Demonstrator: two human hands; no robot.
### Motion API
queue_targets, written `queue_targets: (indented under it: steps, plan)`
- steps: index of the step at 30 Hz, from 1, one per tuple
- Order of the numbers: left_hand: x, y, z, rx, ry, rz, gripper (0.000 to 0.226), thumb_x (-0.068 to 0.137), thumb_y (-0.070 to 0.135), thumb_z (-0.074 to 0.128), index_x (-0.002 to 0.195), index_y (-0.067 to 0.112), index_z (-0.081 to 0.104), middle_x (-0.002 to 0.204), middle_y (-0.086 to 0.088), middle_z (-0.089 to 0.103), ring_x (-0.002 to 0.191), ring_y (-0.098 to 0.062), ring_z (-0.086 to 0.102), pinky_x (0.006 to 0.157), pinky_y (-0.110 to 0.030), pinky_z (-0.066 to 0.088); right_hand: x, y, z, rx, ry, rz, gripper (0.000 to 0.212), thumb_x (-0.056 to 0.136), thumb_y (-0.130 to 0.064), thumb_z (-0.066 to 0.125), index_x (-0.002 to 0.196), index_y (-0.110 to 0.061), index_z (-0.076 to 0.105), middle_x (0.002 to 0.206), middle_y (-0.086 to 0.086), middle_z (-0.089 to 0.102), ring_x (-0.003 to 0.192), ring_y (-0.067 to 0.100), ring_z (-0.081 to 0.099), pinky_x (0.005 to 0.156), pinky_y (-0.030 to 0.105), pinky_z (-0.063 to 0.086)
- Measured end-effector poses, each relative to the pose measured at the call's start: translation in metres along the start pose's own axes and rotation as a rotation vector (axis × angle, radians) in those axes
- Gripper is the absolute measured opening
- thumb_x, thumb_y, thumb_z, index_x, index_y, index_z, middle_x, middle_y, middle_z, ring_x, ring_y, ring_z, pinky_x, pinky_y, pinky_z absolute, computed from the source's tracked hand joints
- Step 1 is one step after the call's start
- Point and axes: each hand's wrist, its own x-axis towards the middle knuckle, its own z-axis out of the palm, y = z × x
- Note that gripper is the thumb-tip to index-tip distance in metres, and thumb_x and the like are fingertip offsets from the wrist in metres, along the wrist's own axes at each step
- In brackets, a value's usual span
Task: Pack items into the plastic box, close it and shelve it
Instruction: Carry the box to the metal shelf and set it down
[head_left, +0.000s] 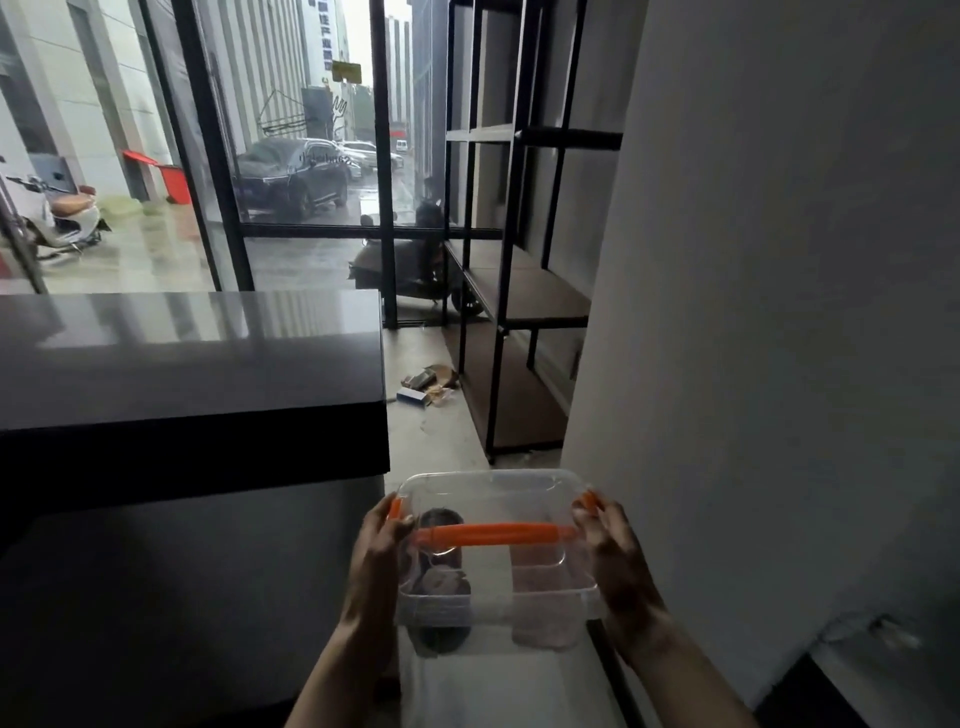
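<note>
Two hands carry a closed plastic box (498, 551)
Left hand (376, 561) and right hand (615, 553) grip its sides at the orange latches; dark items inside; black shelf (511, 291) stands ahead

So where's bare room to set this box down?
The brown boards of the black metal shelf unit ahead look bare. The glossy grey counter on the left is bare too. Floor by the shelf's foot is cluttered with cardboard scraps.
</note>
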Motion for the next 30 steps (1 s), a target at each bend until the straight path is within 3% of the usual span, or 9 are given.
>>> queue_targets:
  steps: [2,7,9,14,18,20,23,26,30]
  plan:
    - [0.035,0.002,0.009,0.020,-0.006,-0.002,0.074,0.079,0.045,0.056,0.147,0.017,0.049,0.137,-0.016,0.062,0.118,-0.035,0.064,0.092,-0.055,0.056,0.035,-0.003,0.006,0.006,0.022,0.014,0.044,0.102,-0.029,0.052,0.145,-0.024,0.043,0.142,0.008,0.053,0.118,0.026,0.058,0.087,0.039,0.049]
    - [0.120,-0.009,0.036,0.023,-0.013,-0.021,0.077,0.077,0.053,0.057,0.147,0.021,0.049,0.135,-0.013,0.062,0.120,-0.034,0.062,0.087,-0.044,0.054,0.126,0.004,0.016,0.025,0.092,0.086,0.037,0.098,-0.030,0.058,0.127,-0.014,0.042,0.123,0.018,0.061,0.103,0.030,0.064,0.065,0.034,0.049]
    - [0.161,-0.013,0.051,0.043,-0.003,-0.029,0.081,0.074,0.056,0.060,0.146,0.019,0.051,0.136,-0.017,0.062,0.118,-0.034,0.063,0.088,-0.044,0.054,0.169,0.006,0.019,0.032,0.082,0.101,0.037,0.098,-0.032,0.059,0.123,-0.012,0.041,0.119,0.018,0.062,0.103,0.031,0.064,0.066,0.035,0.050]
    - [0.290,-0.015,0.111,0.064,0.026,-0.013,0.071,0.078,0.044,0.055,0.142,0.014,0.052,0.130,-0.016,0.064,0.106,-0.026,0.068,0.062,-0.025,0.055,0.315,-0.001,0.018,0.033,0.053,0.063,0.038,0.099,-0.035,0.056,0.125,-0.013,0.039,0.118,0.015,0.059,0.097,0.026,0.063,0.065,0.035,0.050]
    - [0.391,-0.003,0.156,0.051,0.085,0.002,0.076,0.078,0.043,0.054,0.149,0.019,0.047,0.136,-0.016,0.060,0.119,-0.033,0.062,0.073,-0.032,0.051,0.435,-0.023,0.025,0.032,0.010,0.059,0.043,0.097,-0.042,0.056,0.126,-0.015,0.040,0.119,0.014,0.060,0.104,0.032,0.062,0.086,0.051,0.055]
    - [0.437,0.004,0.173,0.039,0.104,-0.001,0.078,0.078,0.041,0.054,0.152,0.020,0.044,0.139,-0.015,0.059,0.122,-0.031,0.060,0.074,-0.031,0.050,0.488,-0.034,0.030,0.042,-0.015,0.060,0.043,0.096,-0.045,0.057,0.125,-0.018,0.040,0.116,0.011,0.060,0.104,0.031,0.062,0.089,0.057,0.055]
    - [0.493,0.010,0.190,0.029,0.149,-0.009,0.076,0.078,0.042,0.053,0.151,0.022,0.044,0.137,-0.013,0.060,0.121,-0.032,0.060,0.073,-0.032,0.050,0.555,-0.047,0.044,0.045,-0.071,0.090,0.042,0.094,-0.048,0.059,0.122,-0.023,0.040,0.108,0.005,0.059,0.099,0.027,0.062,0.082,0.052,0.057]
    - [0.557,0.009,0.198,0.025,0.176,-0.021,0.070,0.080,0.042,0.054,0.147,0.022,0.049,0.134,-0.013,0.063,0.121,-0.032,0.062,0.073,-0.035,0.052,0.622,-0.051,0.063,0.045,-0.126,0.090,0.041,0.094,-0.049,0.059,0.120,-0.025,0.039,0.106,0.002,0.058,0.100,0.027,0.061,0.085,0.051,0.056]
    - [0.661,-0.003,0.197,0.041,0.195,-0.007,0.063,0.082,0.040,0.056,0.142,0.020,0.054,0.132,-0.013,0.066,0.121,-0.032,0.064,0.075,-0.035,0.053,0.718,-0.046,0.102,0.019,-0.105,0.033,0.039,0.094,-0.048,0.059,0.116,-0.022,0.042,0.103,0.002,0.061,0.089,0.016,0.061,0.070,0.037,0.052]
